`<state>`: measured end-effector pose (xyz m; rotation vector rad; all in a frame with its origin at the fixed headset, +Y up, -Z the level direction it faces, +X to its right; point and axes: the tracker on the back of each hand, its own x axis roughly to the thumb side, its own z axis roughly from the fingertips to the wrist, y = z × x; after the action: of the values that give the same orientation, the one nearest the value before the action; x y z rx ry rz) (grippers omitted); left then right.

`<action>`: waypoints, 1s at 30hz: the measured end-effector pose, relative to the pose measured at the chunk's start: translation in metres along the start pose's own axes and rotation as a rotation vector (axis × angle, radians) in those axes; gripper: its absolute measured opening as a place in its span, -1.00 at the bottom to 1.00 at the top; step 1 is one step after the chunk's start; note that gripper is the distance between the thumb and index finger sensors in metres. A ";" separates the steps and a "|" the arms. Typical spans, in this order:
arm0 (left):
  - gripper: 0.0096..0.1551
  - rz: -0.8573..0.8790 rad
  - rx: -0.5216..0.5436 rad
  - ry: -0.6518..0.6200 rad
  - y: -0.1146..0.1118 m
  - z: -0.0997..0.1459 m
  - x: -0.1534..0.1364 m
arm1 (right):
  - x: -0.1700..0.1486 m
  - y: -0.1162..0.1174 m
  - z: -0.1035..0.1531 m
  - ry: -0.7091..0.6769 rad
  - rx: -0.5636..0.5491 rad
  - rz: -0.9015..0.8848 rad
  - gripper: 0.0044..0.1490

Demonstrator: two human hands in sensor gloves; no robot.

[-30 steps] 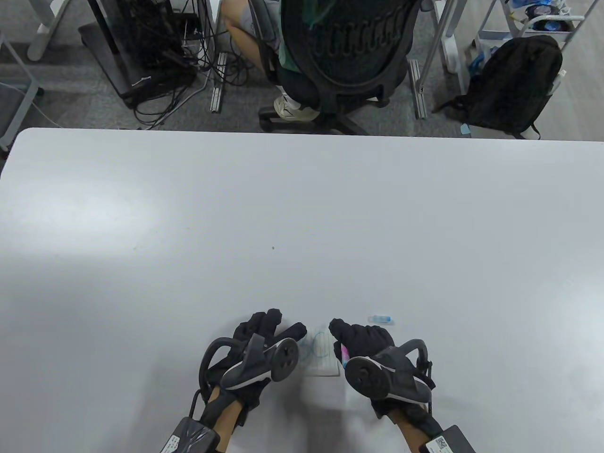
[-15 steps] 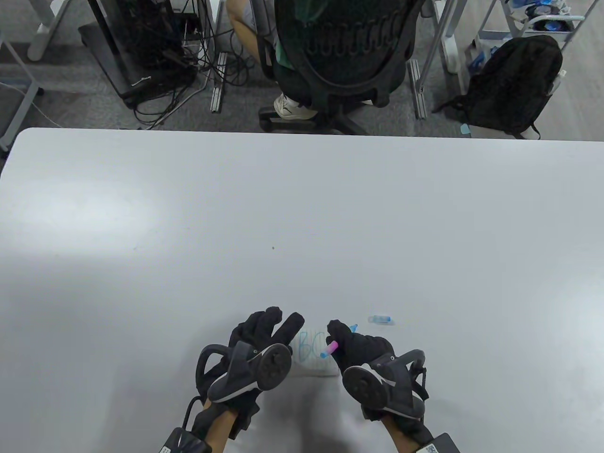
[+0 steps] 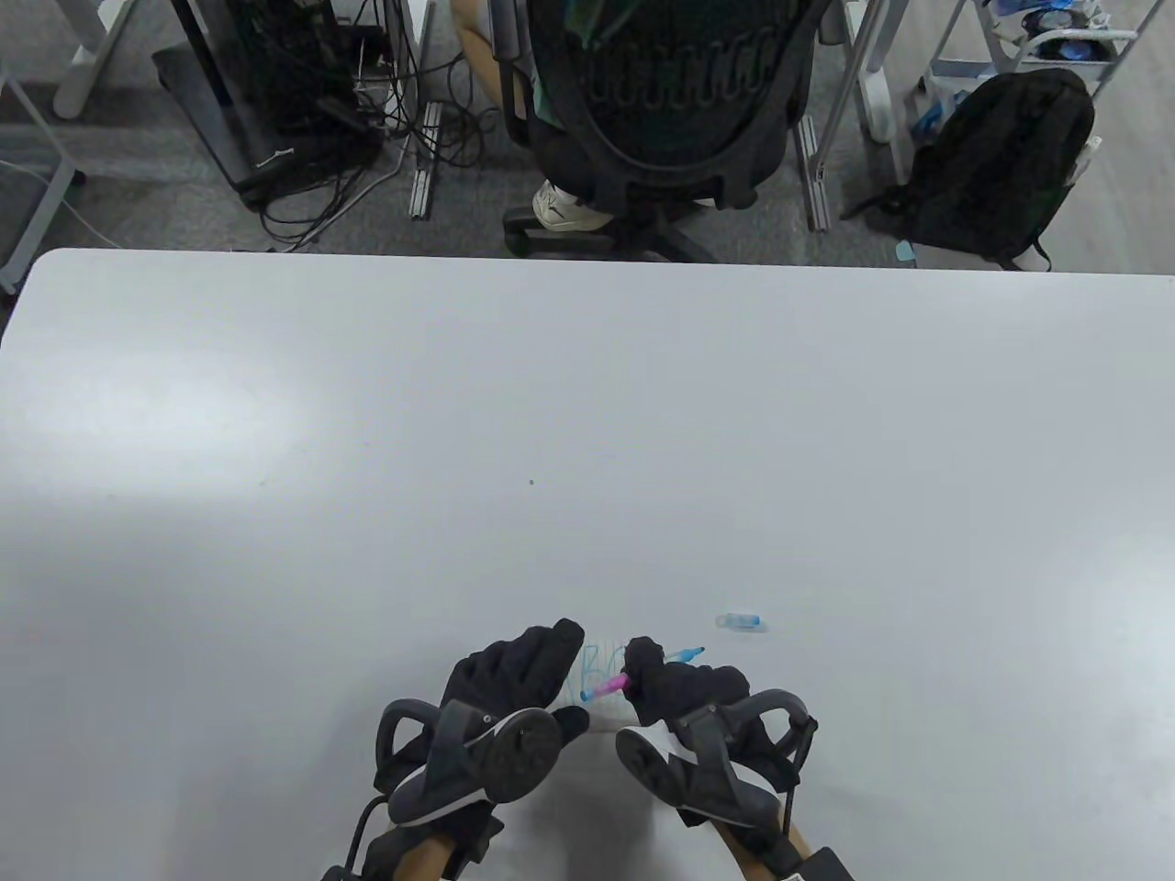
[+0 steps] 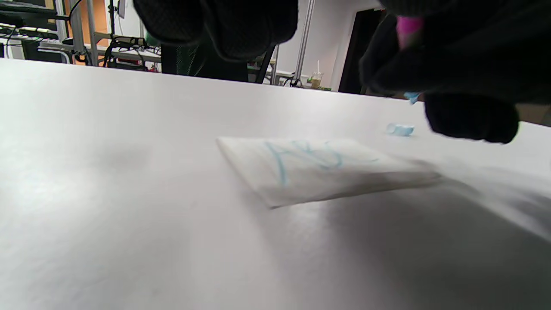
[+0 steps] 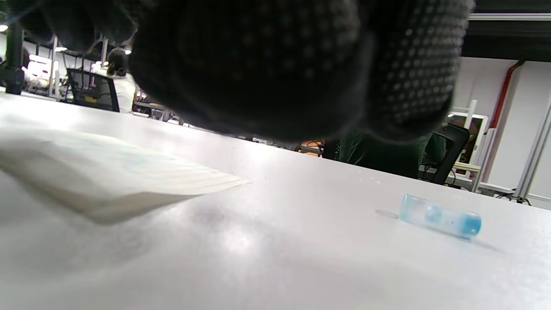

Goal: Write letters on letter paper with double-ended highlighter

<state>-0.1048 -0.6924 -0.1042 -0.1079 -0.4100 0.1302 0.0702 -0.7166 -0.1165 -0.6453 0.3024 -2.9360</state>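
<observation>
While the right hand [image 3: 684, 688] is curled round the double-ended highlighter [image 3: 643, 672], its pink end is pointed over the letter paper [image 3: 597, 674] and its blue tip away from the paper, toward the blue cap [image 3: 742, 621]. The long axis is laid across the paper's right edge. At the paper's left edge the left hand [image 3: 514, 674] is held with fingers loosely extended, gripping nothing. 3 blue letters are already seen on the paper.

The paper [image 3: 601, 674] lies between both hands, the cap [image 3: 742, 621] to its right.
</observation>
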 end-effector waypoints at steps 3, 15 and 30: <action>-0.14 -0.010 0.011 -0.016 0.001 0.001 0.005 | 0.004 0.000 0.000 -0.011 0.006 -0.002 -0.50; -0.40 -0.112 0.029 -0.040 -0.004 0.002 0.015 | 0.019 -0.010 0.000 -0.064 -0.038 0.017 -0.50; -0.43 0.044 0.021 0.006 -0.002 -0.001 -0.006 | 0.018 -0.018 -0.005 -0.076 -0.022 -0.134 -0.33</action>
<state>-0.1097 -0.6953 -0.1072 -0.0969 -0.4008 0.1769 0.0508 -0.7016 -0.1096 -0.8081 0.2950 -3.0284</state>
